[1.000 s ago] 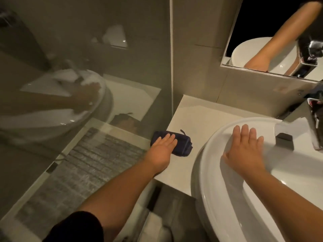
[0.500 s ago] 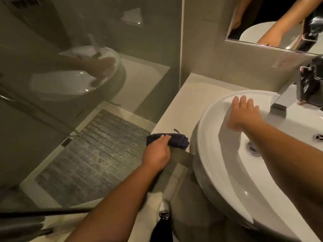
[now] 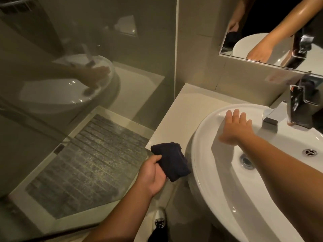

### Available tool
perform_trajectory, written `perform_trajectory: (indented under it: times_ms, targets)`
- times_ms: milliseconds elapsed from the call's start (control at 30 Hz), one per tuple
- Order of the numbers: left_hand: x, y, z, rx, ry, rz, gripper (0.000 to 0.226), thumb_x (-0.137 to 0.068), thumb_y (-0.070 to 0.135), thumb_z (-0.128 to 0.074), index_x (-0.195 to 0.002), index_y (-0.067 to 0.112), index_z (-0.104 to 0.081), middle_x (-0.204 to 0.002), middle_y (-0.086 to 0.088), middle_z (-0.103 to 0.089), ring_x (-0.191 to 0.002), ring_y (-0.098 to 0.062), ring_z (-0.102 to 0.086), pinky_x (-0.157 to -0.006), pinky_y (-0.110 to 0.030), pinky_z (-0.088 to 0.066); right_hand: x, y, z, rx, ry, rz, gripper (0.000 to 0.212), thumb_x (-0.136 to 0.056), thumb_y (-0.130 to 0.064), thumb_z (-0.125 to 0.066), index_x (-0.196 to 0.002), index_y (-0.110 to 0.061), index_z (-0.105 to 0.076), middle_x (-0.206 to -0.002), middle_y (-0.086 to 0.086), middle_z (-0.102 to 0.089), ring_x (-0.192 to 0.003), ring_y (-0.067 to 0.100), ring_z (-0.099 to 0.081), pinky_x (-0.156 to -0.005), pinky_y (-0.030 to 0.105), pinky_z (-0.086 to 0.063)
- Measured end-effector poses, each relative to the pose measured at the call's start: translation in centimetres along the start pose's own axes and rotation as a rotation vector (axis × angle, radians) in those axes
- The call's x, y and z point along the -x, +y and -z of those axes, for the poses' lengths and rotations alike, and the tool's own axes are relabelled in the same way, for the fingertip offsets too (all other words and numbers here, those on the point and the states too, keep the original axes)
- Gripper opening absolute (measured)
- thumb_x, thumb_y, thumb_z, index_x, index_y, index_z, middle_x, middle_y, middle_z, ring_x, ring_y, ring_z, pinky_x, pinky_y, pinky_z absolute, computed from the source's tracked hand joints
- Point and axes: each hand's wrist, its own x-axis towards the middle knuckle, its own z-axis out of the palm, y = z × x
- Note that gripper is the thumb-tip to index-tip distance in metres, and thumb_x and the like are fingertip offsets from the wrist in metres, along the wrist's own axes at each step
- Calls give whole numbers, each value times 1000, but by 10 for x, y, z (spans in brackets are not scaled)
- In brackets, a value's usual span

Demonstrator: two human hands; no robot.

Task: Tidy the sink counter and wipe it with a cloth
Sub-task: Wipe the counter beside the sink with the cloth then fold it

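Left hand (image 3: 153, 173) now gripping cloth (image 3: 172, 161), pulled past counter (image 3: 185, 109) edge.

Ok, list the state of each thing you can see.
Cloth: bunched, held at the counter's front edge.
Left hand: gripping the cloth.
Right hand: open, flat on the basin rim.
Basin: empty, drain open.
Tap: no water running.
Counter: bare.

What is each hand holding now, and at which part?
The left hand grips the dark cloth at its near-left edge. The right hand holds nothing; it rests flat on the basin.
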Motion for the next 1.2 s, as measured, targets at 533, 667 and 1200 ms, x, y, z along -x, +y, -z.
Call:
perform_trajectory:
  times_ms: [533,667,1200]
  targets:
    - [-190,92,-203,-1304,-77,-810,11,-93,9,-47,-95,7,-58,-87,-10,-62,-79,-28,-57,-68,-36,-43,-5,-3,0,-74,-4,-16,97,-85,-42,-49,-150,-10,16,-159,16,22,-145,40,20,-119,54,3]
    - [-245,54,-231,-2015,-534,-861,35,-91,4,-47,-124,17,-53,-125,-7,-60,-112,-30,-54,-90,-34,-40,-5,-5,-2,-57,20,-31,95,-88,-43,-47,-150,-11,17,-159,16,23,-144,41,22,-119,55,6]
    - [-203,47,-129,-2356,-737,-904,66,-89,-5,-47,-149,18,-30,-159,0,-24,-147,-19,-15,-119,-40,-10,-2,-4,-3,-52,55,-14,98,-86,-41,-51,-151,-12,15,-160,15,19,-146,39,18,-119,53,2]
